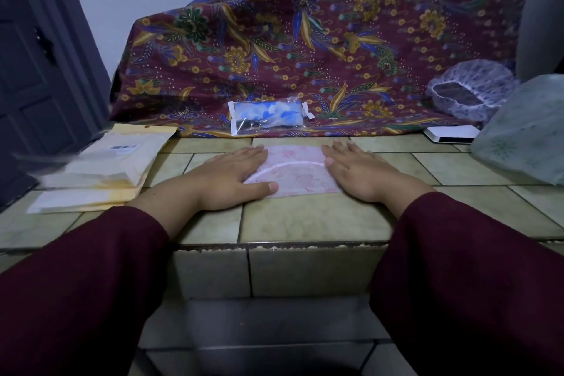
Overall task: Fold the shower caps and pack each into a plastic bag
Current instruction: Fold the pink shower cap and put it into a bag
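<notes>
- Maroon sleeves (76, 293) fill the bottom corners of the frame, nearest the camera, and both forearms reach forward onto the tiled table (305, 223).
- At the left edge of the frame, a stack of yellowish plastic bags (103, 168) lies flat on the table, well apart from the hands; one bears a barcode label.
- Left of centre, the left hand (232, 177) lies palm down with straight fingers, pressing the left end of the pink shower cap (293, 171); it grips nothing.
- The pink shower cap sits at the centre of the frame, flattened on the table into a half-round shape, with its white elastic edge showing as an arc across it.
- Just above it in the frame, a blue-patterned shower cap already packed in a clear bag (268, 116) rests on the batik cloth (305, 40).
- Right of centre, the right hand (357, 174) is likewise flat and released, pressing the cap's right end.
- At the right of the frame, an unfolded white shower cap (470, 91) sits on the cloth, and a pale green plastic bag (525, 134) stands beside it.
- Judgement: the folding step is in hand, with one cap done and this one pressed flat. The next move likely calls for bringing one end over the other to narrow the cap, then fetching a bag from the left stack.
</notes>
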